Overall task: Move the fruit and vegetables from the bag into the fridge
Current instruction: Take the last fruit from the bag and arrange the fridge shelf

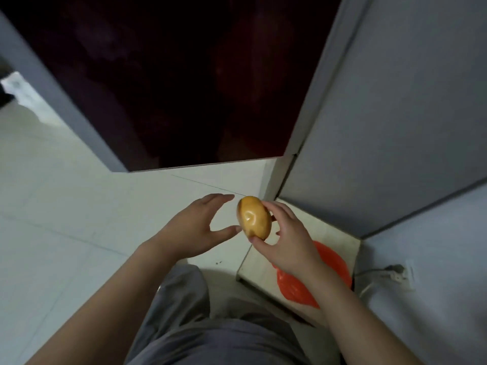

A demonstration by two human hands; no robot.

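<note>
My right hand (287,235) grips a yellow-brown potato (254,217) by its right side, fingers curled round it, above the floor. To the potato's left my left hand (195,227) is held open, fingers straight, thumb tip close to or touching the potato. An orange plastic bag (329,275) lies below my right wrist on a pale low stand (263,267), partly hidden by my arm. The open fridge (184,88) is ahead, its inside dark; its contents cannot be made out.
The grey fridge door (395,114) stands open on the right. The white tiled floor (66,206) spreads to the left. A white power strip with a cable (395,275) lies at the right wall. My grey trousers (210,325) fill the bottom centre.
</note>
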